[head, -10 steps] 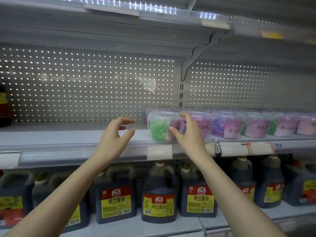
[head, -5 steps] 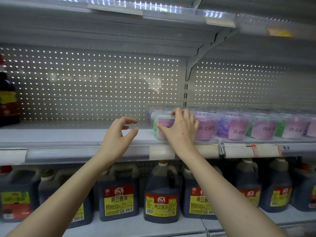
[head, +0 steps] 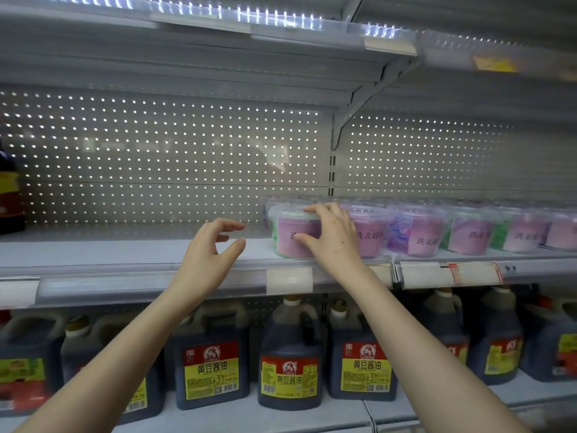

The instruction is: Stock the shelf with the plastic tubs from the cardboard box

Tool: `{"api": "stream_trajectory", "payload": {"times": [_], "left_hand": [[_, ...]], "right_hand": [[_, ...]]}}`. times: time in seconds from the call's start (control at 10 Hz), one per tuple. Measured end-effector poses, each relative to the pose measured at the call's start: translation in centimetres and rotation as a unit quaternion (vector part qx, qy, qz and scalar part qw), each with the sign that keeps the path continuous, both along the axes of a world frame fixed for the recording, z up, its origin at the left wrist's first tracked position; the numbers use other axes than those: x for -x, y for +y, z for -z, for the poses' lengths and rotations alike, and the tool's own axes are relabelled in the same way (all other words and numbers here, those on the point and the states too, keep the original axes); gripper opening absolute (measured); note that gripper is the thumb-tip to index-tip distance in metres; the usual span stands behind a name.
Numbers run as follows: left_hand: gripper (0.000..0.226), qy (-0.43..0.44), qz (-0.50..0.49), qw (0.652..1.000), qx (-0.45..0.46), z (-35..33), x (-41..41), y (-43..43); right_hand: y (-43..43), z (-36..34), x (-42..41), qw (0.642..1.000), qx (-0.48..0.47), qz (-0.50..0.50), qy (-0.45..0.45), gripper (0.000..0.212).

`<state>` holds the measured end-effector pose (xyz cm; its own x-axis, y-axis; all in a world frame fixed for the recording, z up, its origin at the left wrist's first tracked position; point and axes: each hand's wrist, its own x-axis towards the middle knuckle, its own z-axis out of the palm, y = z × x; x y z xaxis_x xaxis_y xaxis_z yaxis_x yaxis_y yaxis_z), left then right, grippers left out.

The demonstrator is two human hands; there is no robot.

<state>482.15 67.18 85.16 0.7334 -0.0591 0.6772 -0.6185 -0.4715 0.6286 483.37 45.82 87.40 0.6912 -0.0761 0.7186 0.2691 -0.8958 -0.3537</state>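
A clear plastic tub [head: 288, 235] with a pink label and green contents stands on the middle shelf [head: 125, 254], at the left end of a row of like tubs [head: 418, 232] that runs to the right. My right hand [head: 331, 235] grips this tub, fingers over its lid and thumb on the label. My left hand [head: 209, 254] hovers over the shelf just left of the tub, fingers curled apart, holding nothing. Another tub stands behind the gripped one. The cardboard box is out of view.
The shelf left of the tubs is bare up to a dark bottle [head: 9, 195] at the far left edge. Large soy sauce jugs [head: 290, 360] fill the lower shelf. Price-tag strips [head: 449, 273] run along the shelf front. An upper shelf hangs overhead.
My right hand has turned the tub so its pink label faces forward and set it in line with the row. The left hand has barely moved.
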Motion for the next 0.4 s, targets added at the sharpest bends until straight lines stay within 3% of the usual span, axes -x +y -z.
{"api": "stream_trajectory", "payload": {"times": [0.2,0.4], "left_hand": [[0.020,-0.003,-0.002,1.000,-0.010,0.1,0.0,0.9],[0.020,-0.002,-0.004,1.000,-0.024,-0.2,0.0,0.8]], "right_hand": [[0.9,0.2,-0.6,0.999,-0.010,0.023,-0.023,0.053],[0.0,0.8,0.6,0.999,-0.032,-0.015,-0.019,0.067]]}}
